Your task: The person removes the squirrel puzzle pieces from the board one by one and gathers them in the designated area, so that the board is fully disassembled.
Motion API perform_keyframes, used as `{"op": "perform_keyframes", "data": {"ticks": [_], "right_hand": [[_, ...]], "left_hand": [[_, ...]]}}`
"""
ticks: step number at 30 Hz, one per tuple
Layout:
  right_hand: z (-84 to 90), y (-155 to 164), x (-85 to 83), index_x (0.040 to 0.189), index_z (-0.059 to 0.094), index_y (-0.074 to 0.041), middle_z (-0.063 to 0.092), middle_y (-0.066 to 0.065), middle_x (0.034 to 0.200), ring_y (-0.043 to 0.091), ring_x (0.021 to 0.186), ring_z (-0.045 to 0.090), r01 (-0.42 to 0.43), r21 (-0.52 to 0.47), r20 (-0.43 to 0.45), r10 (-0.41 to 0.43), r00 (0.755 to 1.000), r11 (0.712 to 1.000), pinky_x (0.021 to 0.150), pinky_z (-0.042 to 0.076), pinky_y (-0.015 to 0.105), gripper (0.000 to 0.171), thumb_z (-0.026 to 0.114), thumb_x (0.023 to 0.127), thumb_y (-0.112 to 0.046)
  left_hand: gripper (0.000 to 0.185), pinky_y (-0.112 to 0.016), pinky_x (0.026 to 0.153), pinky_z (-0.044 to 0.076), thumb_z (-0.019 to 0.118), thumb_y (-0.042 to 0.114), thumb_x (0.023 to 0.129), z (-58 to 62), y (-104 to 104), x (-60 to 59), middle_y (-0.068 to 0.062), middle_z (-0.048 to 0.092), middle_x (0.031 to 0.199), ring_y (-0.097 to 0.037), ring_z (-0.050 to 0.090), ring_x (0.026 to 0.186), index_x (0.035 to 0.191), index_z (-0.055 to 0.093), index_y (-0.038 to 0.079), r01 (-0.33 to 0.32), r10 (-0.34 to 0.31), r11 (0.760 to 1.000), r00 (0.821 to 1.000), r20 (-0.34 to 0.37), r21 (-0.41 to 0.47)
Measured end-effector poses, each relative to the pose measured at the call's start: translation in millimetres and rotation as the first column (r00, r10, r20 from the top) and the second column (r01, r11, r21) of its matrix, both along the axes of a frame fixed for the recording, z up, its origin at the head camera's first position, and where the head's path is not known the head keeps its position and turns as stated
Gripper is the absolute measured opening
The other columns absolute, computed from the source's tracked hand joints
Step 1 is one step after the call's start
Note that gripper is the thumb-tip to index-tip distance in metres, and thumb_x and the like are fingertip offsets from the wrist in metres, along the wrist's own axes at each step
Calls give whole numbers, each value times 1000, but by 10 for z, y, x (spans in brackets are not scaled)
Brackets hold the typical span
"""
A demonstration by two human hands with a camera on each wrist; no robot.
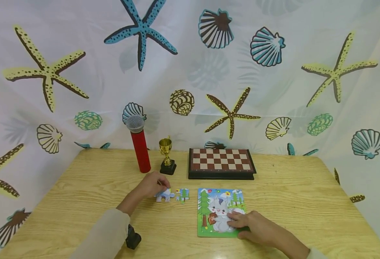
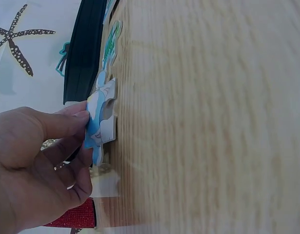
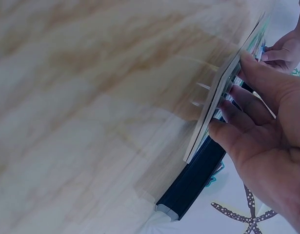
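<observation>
Head view: left hand [image 1: 153, 185] in pinch on part-hidden puzzle piece [image 1: 165, 195]; right hand [image 1: 255, 225], fingers outstretched, on part-covered squirrel puzzle [image 1: 220, 213]

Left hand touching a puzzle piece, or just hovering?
Touching: the left wrist view shows the left hand pinching a puzzle piece, thumb against it.

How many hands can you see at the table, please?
2: the left hand pinches a loose puzzle piece to the left of the squirrel puzzle, and the right hand rests on that puzzle's right side. No others show.
</observation>
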State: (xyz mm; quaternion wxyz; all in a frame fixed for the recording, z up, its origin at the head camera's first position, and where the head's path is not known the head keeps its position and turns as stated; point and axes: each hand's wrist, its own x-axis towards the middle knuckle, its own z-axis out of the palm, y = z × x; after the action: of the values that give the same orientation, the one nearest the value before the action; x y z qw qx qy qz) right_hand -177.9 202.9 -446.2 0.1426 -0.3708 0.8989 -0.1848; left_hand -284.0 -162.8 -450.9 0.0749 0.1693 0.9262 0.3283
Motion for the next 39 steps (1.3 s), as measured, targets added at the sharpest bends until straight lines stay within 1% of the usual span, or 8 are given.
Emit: {"op": "perform_keyframes", "data": {"ticks": [4,10,14,19,25,30,35,39], "right_hand": [[-13,9,-5,129,60,-13,51,8,140,25,129,49,-4,6,0,4,1000,1000,99,45,48,44,67,86,-18],[-21,25,-3,129,60,-13,52,9,140,25,128,50,-21,-5,-6,21,1000,1000,97,46,47,44,67,86,-20],[-11,27,-1,129,60,-12,51,9,140,25,128,50,-12,-3,0,12,1000,1000,98,45,48,44,67,86,-19],[-1,30,2,128,60,-11,52,10,139,26,127,51,-19,-18,-6,19,1000,1000,97,46,48,44,67,85,-18],[-7,30,2,129,59,-10,52,11,139,27,127,51,-34,-31,-5,34,999,999,97,46,45,45,67,85,-19],[-9,33,0,129,59,-11,52,10,139,26,128,50,-29,-29,4,29,1000,999,98,46,45,45,67,86,-19],[4,18,-3,129,59,-10,51,10,140,26,128,50,-10,-22,20,11,1000,1000,99,45,45,45,67,86,-17],[15,17,-2,129,58,-9,51,11,140,26,128,50,-15,-21,14,15,1000,1000,99,45,45,44,66,87,-16]], "left_hand": [[12,-27,66,45,65,-2,83,-24,-9,-6,-4,68,86,-14,55,77,82,73,7,-35,35,999,999,-7,-16],[9,-27,67,46,65,1,84,-24,0,1,-4,69,83,-12,56,74,85,73,6,-24,23,1000,999,-39,-14],[8,-27,66,47,65,2,85,28,96,-6,-3,67,85,-12,56,74,89,72,5,-27,28,999,1000,-3,16],[10,-27,67,50,65,2,86,82,302,-17,-6,68,89,-15,59,78,94,70,2,32,-37,996,997,63,80],[13,-30,73,52,67,4,85,105,570,-7,-11,69,97,-20,62,86,97,70,2,118,-126,986,990,68,115],[13,-31,73,52,69,6,84,102,781,14,-8,67,99,-19,61,87,97,70,4,147,-158,981,983,91,125],[12,-29,69,51,72,5,82,105,962,56,-9,66,102,-19,60,88,94,71,6,140,-157,982,979,127,129],[13,-31,71,51,73,6,81,71,1059,70,-8,65,106,-22,59,93,94,73,8,167,-181,979,977,116,117]]}}
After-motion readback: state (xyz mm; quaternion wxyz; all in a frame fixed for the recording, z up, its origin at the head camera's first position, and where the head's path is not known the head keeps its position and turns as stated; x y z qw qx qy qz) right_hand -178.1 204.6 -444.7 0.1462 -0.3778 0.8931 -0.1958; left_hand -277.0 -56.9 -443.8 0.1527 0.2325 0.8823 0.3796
